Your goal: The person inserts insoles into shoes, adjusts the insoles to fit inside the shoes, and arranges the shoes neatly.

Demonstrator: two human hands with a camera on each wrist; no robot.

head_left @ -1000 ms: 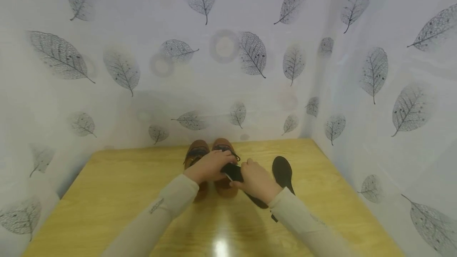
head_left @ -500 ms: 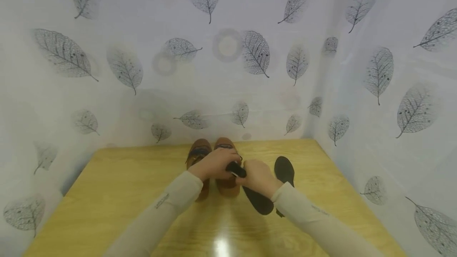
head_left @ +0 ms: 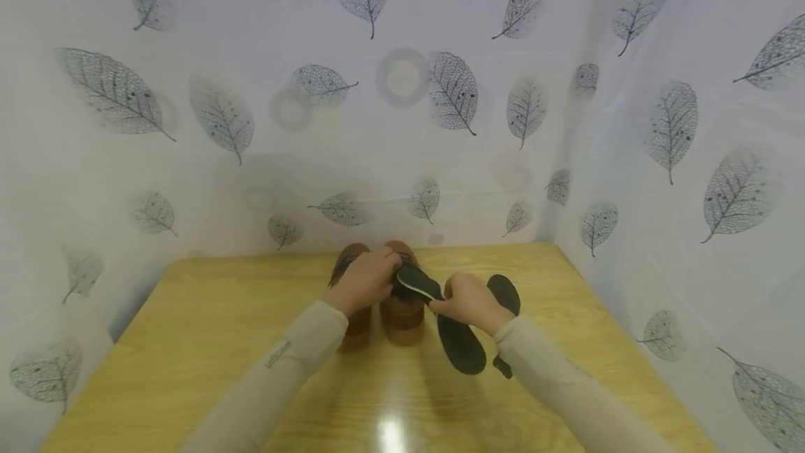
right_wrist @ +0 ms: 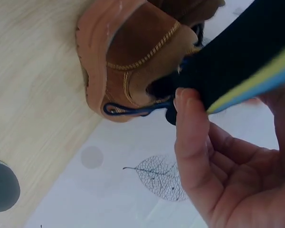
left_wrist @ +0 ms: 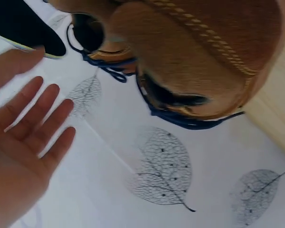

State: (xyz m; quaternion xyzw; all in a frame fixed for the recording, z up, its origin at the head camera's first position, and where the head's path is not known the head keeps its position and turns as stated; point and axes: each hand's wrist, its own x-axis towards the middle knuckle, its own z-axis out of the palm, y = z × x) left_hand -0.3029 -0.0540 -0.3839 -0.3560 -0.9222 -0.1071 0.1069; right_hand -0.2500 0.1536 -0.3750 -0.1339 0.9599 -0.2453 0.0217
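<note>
A black insole (head_left: 461,348) with a yellow and blue layered edge is pinched between the thumb and fingers of my right hand (head_left: 468,299). One end of it points toward the opening of the right-hand brown leather shoe (head_left: 402,324). My left hand (left_wrist: 28,137) has its fingers spread and loosely extended, the thumb overlapping the insole's tip in the left wrist view. Seen from the head, that hand is over the pair, partly hiding the left-hand shoe (head_left: 355,334). Both shoes have dark blue laces and stand side by side, toes toward the back.
A second dark insole (head_left: 505,292) lies on the wooden table (head_left: 220,355), right of my right hand and partly covered by it. White leaf-printed sheeting (head_left: 283,180) rises behind the table's back edge and along its right side.
My left hand has drawn left from the insole, its fingers loosening. My right hand has shifted slightly right, and the insole now shows more of its flat face.
</note>
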